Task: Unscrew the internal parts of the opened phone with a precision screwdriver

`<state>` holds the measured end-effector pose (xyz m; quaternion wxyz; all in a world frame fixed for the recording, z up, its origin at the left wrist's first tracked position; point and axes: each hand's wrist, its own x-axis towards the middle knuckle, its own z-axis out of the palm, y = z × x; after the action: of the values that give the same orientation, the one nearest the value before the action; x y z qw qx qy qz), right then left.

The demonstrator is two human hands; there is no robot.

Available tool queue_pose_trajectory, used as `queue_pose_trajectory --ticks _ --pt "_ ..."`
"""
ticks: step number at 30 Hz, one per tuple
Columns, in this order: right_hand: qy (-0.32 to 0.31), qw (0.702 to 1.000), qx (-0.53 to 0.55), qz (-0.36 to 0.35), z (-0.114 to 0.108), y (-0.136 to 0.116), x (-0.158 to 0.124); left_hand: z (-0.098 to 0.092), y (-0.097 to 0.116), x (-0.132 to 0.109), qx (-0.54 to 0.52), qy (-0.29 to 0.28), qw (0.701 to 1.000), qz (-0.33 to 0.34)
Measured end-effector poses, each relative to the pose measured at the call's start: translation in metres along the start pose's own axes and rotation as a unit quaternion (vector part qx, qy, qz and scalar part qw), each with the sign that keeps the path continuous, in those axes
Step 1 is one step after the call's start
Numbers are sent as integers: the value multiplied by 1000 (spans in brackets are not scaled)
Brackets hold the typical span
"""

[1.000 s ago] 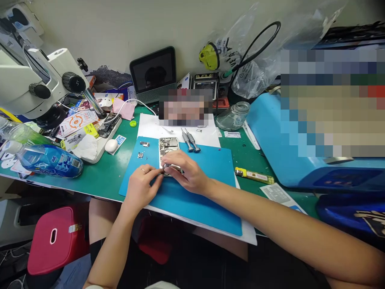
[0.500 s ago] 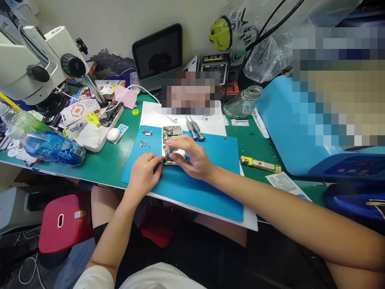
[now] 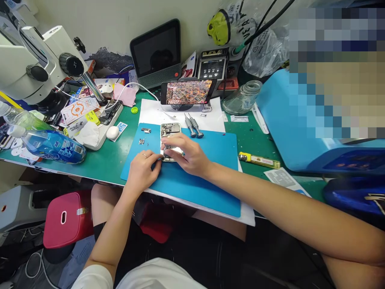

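Note:
An opened phone (image 3: 170, 130) with its insides bare lies on a blue work mat (image 3: 207, 180). My left hand (image 3: 142, 172) rests on the mat with a ring on one finger, its fingertips pinched against the phone's lower left corner. My right hand (image 3: 186, 154) lies over the phone's lower half, fingers curled onto it. What the fingertips hold is hidden. Two small metal parts (image 3: 143, 135) sit on the mat left of the phone. Two silver screwdrivers (image 3: 193, 126) lie just right of the phone's top.
A microscope (image 3: 39, 60) stands at the far left above a cluttered tray, with a plastic bottle (image 3: 51, 146) lying below it. A lit phone (image 3: 188, 91) is propped behind the mat. A glass jar (image 3: 242, 98), a yellow tool (image 3: 260, 160) and a blue machine (image 3: 303, 136) are on the right.
The view has tilted down and shifted. My right hand has slid a little up the phone, from its bottom edge to its lower half. My left hand stays at the corner.

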<state>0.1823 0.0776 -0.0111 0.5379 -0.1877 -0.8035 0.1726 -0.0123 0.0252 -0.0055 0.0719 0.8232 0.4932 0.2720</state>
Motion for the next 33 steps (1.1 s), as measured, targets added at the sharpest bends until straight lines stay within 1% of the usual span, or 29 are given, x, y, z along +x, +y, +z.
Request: queue_pose_trajectory --ticks 7,14,23,28,33 --pt "-6 999 29 -16 0 -1 0 -1 2 0 9 1 1000 -2" --pt "-14 1000 -1 -24 0 -5 4 -2 4 0 25 -2 1000 9" --pt "-17 1000 17 -9 0 -4 3 -2 5 0 27 -2 1000 8" --pt "-6 1000 11 6 1 -5 3 -4 6 -1 28 -9 999 19" --pt "1 1000 2 -27 3 -6 1 -4 7 -1 40 -12 999 28"
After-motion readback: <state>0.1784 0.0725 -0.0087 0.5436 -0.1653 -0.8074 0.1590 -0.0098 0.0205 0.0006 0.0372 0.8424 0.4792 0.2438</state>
